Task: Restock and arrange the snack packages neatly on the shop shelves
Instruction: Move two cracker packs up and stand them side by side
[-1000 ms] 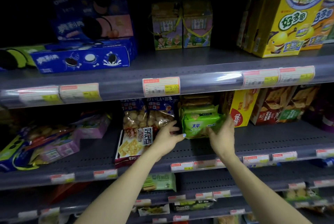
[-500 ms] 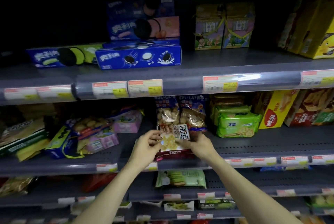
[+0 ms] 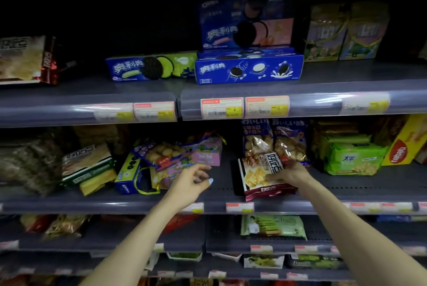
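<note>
Dim grey shop shelves are filling the view, and on the middle shelf (image 3: pixel 221 189) a cracker bag (image 3: pixel 263 176) is lying near the front edge, tilted, its lower end close to the price strip. The right hand (image 3: pixel 290 173) is gripping the bag at its right side, fingers curled onto the front of the pack. The left hand (image 3: pixel 191 181) is hovering apart from it over bare shelf, fingers loosely spread and holding nothing. Just behind the bag two clear biscuit bags (image 3: pixel 275 142) are standing upright. To their right green packs (image 3: pixel 351 158) are sitting stacked, beside a yellow box (image 3: pixel 406 144). Left of the free hand a jumble of packs (image 3: pixel 166 158) is leaning untidily. On the shelf above, blue Oreo boxes (image 3: pixel 248 69) are lying stacked.
</note>
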The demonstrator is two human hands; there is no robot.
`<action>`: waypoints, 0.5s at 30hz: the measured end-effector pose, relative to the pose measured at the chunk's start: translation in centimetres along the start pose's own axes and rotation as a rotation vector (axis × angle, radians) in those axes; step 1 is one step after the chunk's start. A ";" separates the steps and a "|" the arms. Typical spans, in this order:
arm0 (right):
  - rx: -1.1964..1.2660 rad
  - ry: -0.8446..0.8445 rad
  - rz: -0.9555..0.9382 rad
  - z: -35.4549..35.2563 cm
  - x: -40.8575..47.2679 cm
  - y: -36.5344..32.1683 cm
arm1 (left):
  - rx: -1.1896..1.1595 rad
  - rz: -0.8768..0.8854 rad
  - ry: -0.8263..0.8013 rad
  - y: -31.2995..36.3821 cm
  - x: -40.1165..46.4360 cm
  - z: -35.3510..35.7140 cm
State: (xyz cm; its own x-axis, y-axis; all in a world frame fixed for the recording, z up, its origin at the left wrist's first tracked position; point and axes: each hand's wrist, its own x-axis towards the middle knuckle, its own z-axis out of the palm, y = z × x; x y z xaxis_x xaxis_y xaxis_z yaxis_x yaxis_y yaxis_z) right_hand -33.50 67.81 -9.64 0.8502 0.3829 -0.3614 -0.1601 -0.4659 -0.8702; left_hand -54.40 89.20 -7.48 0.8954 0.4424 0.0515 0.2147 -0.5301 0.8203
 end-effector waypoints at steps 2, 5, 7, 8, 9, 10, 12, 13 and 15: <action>0.062 0.027 -0.022 0.3 -1.2 -1.0 | 0.006 0.001 0.000 -0.4 -0.1 -1.1; 0.153 0.074 -0.103 0.6 -1.9 -1.6 | -0.005 0.003 -0.024 -0.8 -0.1 -2.1; 0.192 0.084 -0.160 1.1 -2.7 -2.5 | -0.014 -0.006 -0.023 -0.9 0.1 -2.5; 0.208 0.078 -0.186 1.3 -3.2 -3.1 | -0.029 -0.004 -0.013 -0.8 0.3 -2.6; 0.221 0.052 -0.219 1.4 -3.6 -3.6 | -0.045 -0.003 -0.004 -0.6 0.5 -2.6; 0.224 0.016 -0.246 1.5 -4.0 -4.1 | -0.059 -0.009 -0.002 -0.3 0.7 -2.6; 0.184 -0.067 -0.300 1.7 -4.5 -5.1 | -0.101 -0.018 -0.007 0.5 1.4 -2.3; 0.164 -0.106 -0.317 1.8 -4.5 -5.3 | -0.123 -0.013 -0.016 1.2 1.6 -2.2; 0.141 -0.184 -0.337 2.1 -4.4 -5.9 | -0.158 -0.025 -0.039 1.6 2.7 -1.5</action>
State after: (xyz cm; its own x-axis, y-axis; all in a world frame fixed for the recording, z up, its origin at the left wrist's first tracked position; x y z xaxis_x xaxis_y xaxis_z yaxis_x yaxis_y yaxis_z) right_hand -37.40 70.55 -3.62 0.7653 0.6372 -0.0911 0.0337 -0.1809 -0.9829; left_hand -52.21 90.67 -5.16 0.9056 0.4240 0.0102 0.1761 -0.3978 0.9004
